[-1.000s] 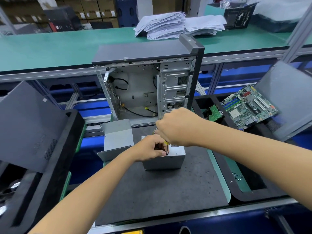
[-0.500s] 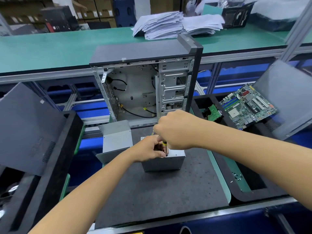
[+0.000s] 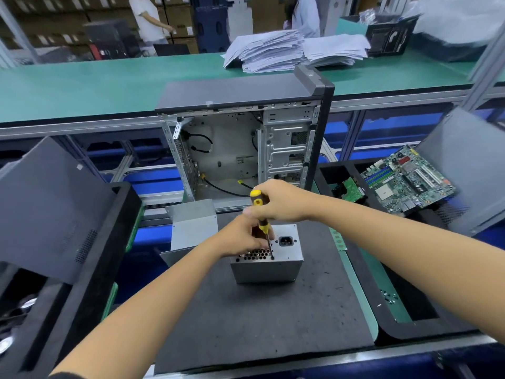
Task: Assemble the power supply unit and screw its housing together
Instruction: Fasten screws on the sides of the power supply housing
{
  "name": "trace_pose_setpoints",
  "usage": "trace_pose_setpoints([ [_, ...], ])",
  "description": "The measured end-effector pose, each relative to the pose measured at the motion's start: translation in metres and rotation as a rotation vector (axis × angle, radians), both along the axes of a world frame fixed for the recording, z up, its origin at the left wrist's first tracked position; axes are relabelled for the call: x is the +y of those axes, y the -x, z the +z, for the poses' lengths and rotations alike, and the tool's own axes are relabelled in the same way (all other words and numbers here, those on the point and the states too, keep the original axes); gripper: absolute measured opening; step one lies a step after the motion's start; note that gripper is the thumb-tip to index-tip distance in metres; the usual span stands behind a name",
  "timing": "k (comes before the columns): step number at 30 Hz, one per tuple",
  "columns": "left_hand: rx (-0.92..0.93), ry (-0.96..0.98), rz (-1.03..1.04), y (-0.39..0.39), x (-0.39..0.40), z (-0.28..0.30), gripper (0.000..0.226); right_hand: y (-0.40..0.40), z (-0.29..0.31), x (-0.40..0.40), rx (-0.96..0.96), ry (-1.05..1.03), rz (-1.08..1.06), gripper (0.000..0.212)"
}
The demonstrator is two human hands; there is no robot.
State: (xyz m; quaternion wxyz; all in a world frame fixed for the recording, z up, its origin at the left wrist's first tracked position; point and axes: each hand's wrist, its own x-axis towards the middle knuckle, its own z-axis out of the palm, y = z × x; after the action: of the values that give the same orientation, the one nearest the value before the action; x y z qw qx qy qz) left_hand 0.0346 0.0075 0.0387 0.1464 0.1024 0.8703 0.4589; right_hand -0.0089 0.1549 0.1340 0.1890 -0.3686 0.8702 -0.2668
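From the head camera, the power supply unit [image 3: 269, 258] stands on the dark mat [image 3: 262, 315], nearer the mat's far edge than its near one, with its socket face turned up. The right hand [image 3: 281, 201] is wrapped around the yellow and black handle of a screwdriver [image 3: 261, 220], held nearly upright, its tip set down on the top face of the unit beside the honeycomb vent. The left hand [image 3: 240, 237] rests on that same top face, fingers curled in close around the lower shaft; whether they actually pinch it I cannot tell. Just off the mat's far left corner lies a loose grey metal cover [image 3: 191, 228]. Beyond the far edge stands an open computer case [image 3: 243, 138]. At the right, a green motherboard [image 3: 407, 179] lies tilted in a black tray [image 3: 382, 318]
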Motion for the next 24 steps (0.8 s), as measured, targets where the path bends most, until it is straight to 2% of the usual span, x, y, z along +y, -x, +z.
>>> trace_pose_setpoints([
  [2,0.069,0.094,0.088,0.006,0.001,0.002,0.019,0.010,-0.009,-0.005,-0.015,0.075,-0.107,0.039],
  [4,0.130,0.214,0.101,0.014,-0.001,0.003,0.030,0.024,-0.012,-0.008,0.003,0.159,-0.213,0.032],
  [6,0.065,0.295,0.091,0.021,-0.005,0.005,0.046,0.039,-0.010,-0.006,0.007,0.141,-0.226,0.025],
  [8,-0.056,0.366,0.073,0.028,-0.009,0.007,0.046,0.050,-0.012,-0.002,-0.015,-0.043,-0.106,0.021],
  [11,-0.140,0.484,-0.005,0.038,-0.006,0.008,0.028,0.052,-0.029,0.003,-0.055,-0.482,0.132,0.024],
  [13,-0.166,0.537,-0.057,0.042,-0.004,0.011,0.028,0.050,-0.041,0.005,-0.116,-0.619,0.178,0.028],
  [18,-0.289,0.614,-0.208,0.047,-0.001,0.014,0.047,0.055,-0.054,0.001,-0.172,-0.653,0.162,0.033],
  [24,-0.260,0.623,-0.248,0.050,-0.001,0.018,0.029,0.057,-0.053,-0.004,-0.183,-0.641,0.158,0.038],
])
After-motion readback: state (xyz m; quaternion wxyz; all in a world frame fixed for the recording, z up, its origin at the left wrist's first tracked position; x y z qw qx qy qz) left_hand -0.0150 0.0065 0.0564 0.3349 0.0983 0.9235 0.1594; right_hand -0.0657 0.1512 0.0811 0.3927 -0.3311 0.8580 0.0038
